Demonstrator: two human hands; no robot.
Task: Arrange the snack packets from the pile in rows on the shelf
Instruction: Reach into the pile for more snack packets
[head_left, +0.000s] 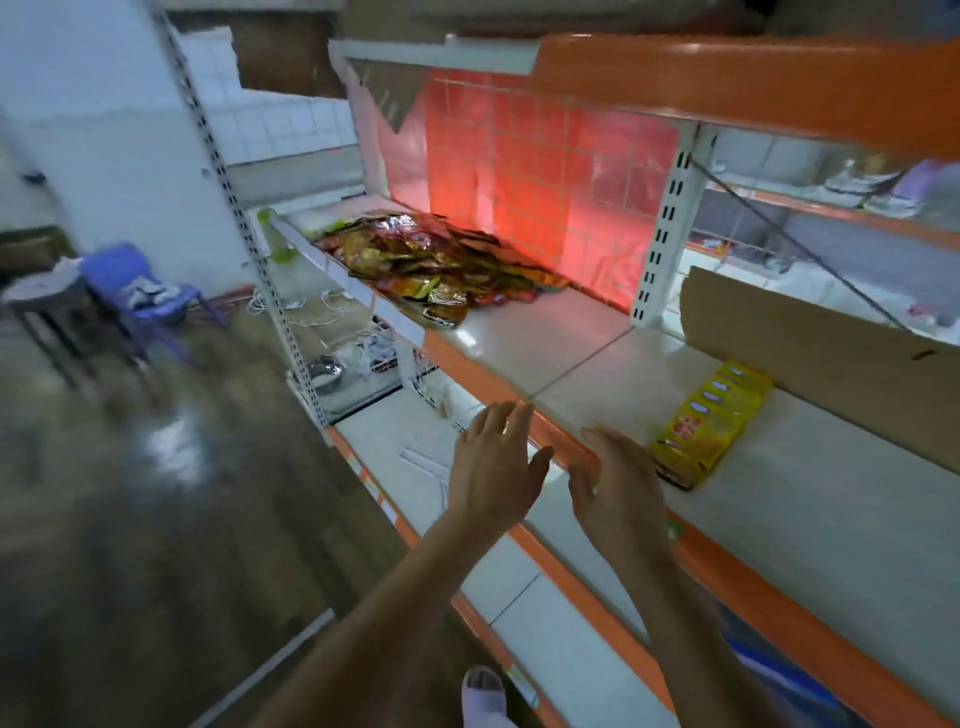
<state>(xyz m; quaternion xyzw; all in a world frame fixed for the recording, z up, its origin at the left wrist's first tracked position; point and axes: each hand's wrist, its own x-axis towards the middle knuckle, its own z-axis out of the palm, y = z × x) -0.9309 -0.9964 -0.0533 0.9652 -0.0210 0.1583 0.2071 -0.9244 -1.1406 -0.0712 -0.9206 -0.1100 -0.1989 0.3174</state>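
Note:
A pile of shiny red, yellow and orange snack packets (436, 260) lies at the left end of the white shelf (545, 332), against the red-lit tiled back. A short row of yellow packets (709, 423) lies on the shelf to the right, near its orange front edge. My left hand (493, 467) and my right hand (621, 491) hover side by side in front of that edge, fingers straight and spread, both holding nothing. The right hand is just left of the yellow row, apart from it.
A brown cardboard sheet (831, 374) stands behind the yellow row. An orange shelf (753, 78) hangs overhead and a lower white shelf (519, 597) sits below my arms. On the floor at left are a blue chair (135, 296), a stool, cables and a metal bowl (327, 371).

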